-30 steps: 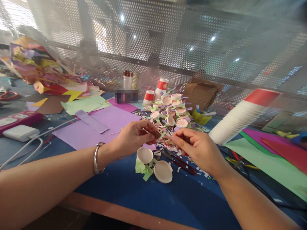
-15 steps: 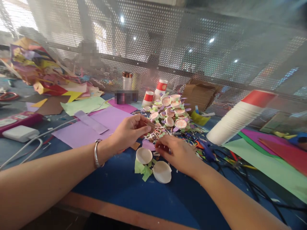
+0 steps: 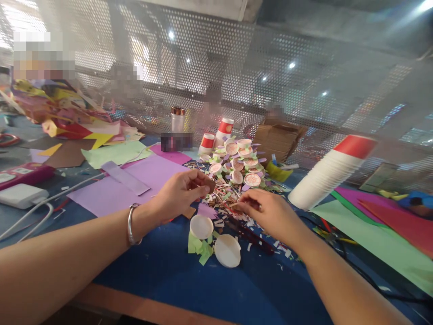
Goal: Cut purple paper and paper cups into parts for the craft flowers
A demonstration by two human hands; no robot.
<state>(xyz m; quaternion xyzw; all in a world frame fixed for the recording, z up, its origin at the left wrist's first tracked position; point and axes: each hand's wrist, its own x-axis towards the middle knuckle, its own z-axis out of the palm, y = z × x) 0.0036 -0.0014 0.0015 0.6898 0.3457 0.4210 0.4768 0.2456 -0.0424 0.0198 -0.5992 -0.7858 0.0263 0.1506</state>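
Observation:
My left hand (image 3: 184,192), with a silver bangle at the wrist, pinches a small brown paper piece (image 3: 211,184) between thumb and fingertips. Across from it, my right hand (image 3: 269,210) has thumb and forefinger closed together above the paper scraps; a thin tan bit shows at the tips, too small to name. Below the hands lie two cut paper cup bottoms, one round (image 3: 201,226) and one larger (image 3: 227,250). Green paper pieces (image 3: 199,246) sit beside them, and a fringed purple paper piece (image 3: 207,210) lies just behind.
Behind the hands rises a pile of decorated cup bottoms (image 3: 237,163) over paper shreds. A tilted stack of paper cups (image 3: 326,176) leans at the right near green paper (image 3: 375,246). Purple paper (image 3: 152,176) and a white charger (image 3: 23,196) with a cable are at left.
My right hand has moved to the right, away from the purple piece and my left hand, uncovering a dark red stick-like thing. My left hand keeps its pinch nearly in place.

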